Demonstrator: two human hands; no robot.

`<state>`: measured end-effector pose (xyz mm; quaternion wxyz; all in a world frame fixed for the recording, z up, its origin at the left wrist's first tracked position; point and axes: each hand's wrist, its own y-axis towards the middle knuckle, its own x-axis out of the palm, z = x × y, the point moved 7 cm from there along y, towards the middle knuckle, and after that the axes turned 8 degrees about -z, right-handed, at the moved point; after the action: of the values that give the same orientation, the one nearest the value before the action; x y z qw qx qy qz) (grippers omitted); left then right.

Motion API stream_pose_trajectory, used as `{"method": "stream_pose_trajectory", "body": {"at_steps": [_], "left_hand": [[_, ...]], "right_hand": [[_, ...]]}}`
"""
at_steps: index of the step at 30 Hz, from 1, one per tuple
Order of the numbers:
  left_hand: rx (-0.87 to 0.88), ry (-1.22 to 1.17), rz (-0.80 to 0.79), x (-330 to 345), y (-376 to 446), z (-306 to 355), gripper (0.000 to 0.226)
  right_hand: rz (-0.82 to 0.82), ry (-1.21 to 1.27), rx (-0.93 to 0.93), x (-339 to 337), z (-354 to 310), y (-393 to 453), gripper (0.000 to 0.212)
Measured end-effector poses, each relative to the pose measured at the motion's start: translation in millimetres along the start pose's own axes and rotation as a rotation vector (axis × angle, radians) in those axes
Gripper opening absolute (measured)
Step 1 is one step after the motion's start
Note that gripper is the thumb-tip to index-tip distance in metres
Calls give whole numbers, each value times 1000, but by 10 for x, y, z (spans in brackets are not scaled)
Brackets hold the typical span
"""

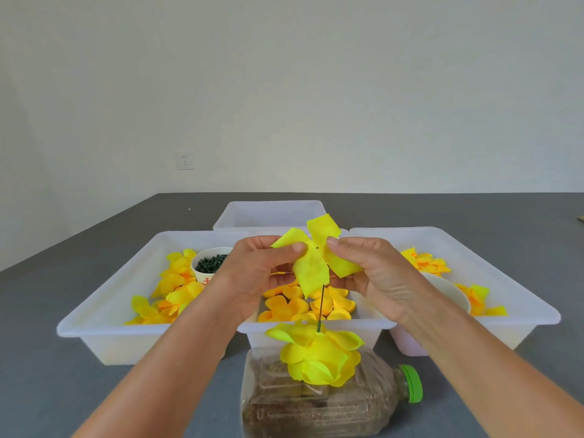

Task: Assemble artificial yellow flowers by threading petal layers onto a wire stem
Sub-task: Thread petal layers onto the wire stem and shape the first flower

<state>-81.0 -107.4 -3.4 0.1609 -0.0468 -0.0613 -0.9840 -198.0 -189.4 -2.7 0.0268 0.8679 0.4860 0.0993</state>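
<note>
A 4-lobed yellow petal layer (316, 262) was pinched at its edges by the left hand (259, 268) and right hand (376, 273), above the wire stem (321, 306). Its centre hole should be kept directly over the tip, then slid down to the stacked flower (319, 357) on the bottle (331, 403).

Bottle (331, 403) base cut off by bottom edge. Right bowl (448, 290) mostly hidden behind right hand (376, 276). Cup (210, 263) print half covered by left hand (256, 273) (unreadable). Wire stem (321, 306) top hidden behind petal layer (314, 263).
</note>
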Motion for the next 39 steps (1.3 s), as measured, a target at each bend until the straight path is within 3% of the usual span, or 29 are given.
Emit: {"method": "stream_pose_trajectory", "body": {"at_steps": [5,8,12,16,21,24,30,35,39], "left_hand": [[-25,-27,-3,-28,-52,20,36],[2,-18,3,-45,-72,55,30],[108,65,39,-72,-92,133,8],[253,205,68,-56,-141,249,16],[279,229,44,-11,-188,245,18],[295,361,66,33,-229,246,25],[594,773,152,228,-448,364,46],[676,871,172,260,-553,345,42],[741,936,197,282,-597,351,39]], "right_hand": [[-34,10,8,36,10,11,20],[-57,-10,-6,66,-2,5,17],[-59,-12,-46,80,-36,-4,15],[-58,-69,-93,93,-73,-21,24],[-19,-123,-175,46,-95,-57,25],[-35,-158,-290,45,-159,-120,12],[-32,-474,-490,74,-259,-337,31],[-32,-574,-566,104,-229,-444,20],[-8,-642,-617,121,-235,-478,24]]}}
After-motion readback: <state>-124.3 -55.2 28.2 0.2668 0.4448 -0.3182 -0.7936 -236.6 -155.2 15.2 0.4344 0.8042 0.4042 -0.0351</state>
